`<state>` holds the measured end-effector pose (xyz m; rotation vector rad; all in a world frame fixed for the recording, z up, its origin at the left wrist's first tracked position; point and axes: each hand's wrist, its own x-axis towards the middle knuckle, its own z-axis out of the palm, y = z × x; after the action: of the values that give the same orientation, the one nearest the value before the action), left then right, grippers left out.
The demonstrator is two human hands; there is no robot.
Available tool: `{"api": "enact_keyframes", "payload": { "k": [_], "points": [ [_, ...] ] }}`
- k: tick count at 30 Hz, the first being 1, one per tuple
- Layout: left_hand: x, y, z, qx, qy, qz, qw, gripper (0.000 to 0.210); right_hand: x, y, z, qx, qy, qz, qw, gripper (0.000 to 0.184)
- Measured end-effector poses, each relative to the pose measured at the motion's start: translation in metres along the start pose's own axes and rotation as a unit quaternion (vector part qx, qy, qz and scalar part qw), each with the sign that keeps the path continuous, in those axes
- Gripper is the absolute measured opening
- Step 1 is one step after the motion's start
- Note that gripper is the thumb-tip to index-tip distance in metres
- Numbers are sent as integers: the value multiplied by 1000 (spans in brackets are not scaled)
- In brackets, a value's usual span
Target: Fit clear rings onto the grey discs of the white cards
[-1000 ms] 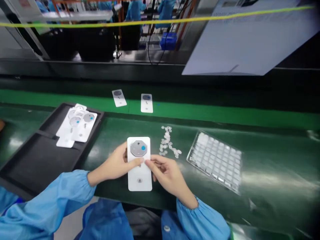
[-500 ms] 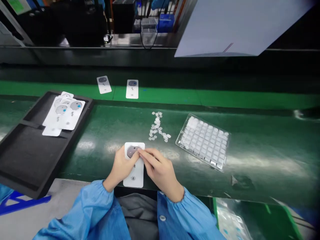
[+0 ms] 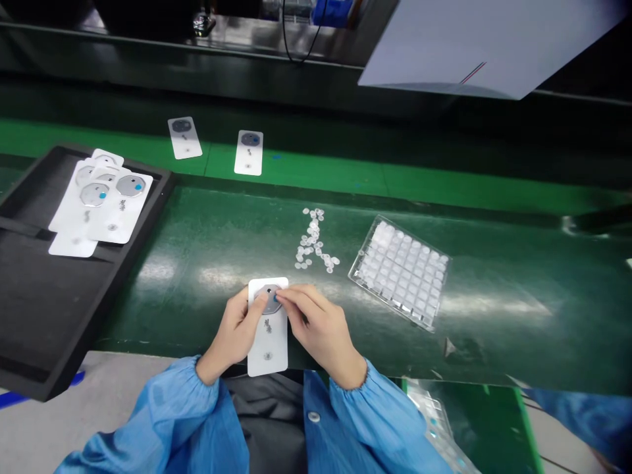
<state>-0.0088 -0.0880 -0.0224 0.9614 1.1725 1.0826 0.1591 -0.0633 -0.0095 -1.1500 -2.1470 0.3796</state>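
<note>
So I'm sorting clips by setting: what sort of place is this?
Most likely an electronics assembly line. Two white back covers ride a green conveyor belt, more are stacked in a black foam tray, and both hands work on another beside a clear tray of small parts.

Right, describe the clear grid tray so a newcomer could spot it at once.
Start at the dark green workbench in front of the person. The clear grid tray lies flat to the right of the hands, beside a scatter of small white discs. Unlike the black tray at the left, it is see-through, with rows of small pockets.
</note>
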Motion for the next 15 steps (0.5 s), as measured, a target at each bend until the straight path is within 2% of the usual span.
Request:
{"api": "enact_keyframes", "payload": {
  "k": [3, 5, 8, 10, 12, 15],
  "points": [
    [0, 1, 0, 0, 13, -7, 1000, 39, 3, -3, 3, 57, -17, 53, 997, 18],
    [0, 1, -1, 0, 28, -7, 1000, 39, 4, -4, 6, 155, -4, 122, 980, 18],
    [1, 3, -1, -6, 37, -11, 999, 42, 0, -1, 5, 331, 53, 243, 910, 20],
    [2, 4, -1, -13, 31, -25, 999, 43, -6, 6, -2, 398, 108, 294, 862, 21],
    [3, 4, -1, -16, 28, -38, 999, 45, -17, 16, -16, 400, 172, 321, 841, 22],
    [4, 3, 0, -9, 33, -48, 998, 45, -51, 36, -55, 323, 260, 377, 828, 29]
  ]
}}
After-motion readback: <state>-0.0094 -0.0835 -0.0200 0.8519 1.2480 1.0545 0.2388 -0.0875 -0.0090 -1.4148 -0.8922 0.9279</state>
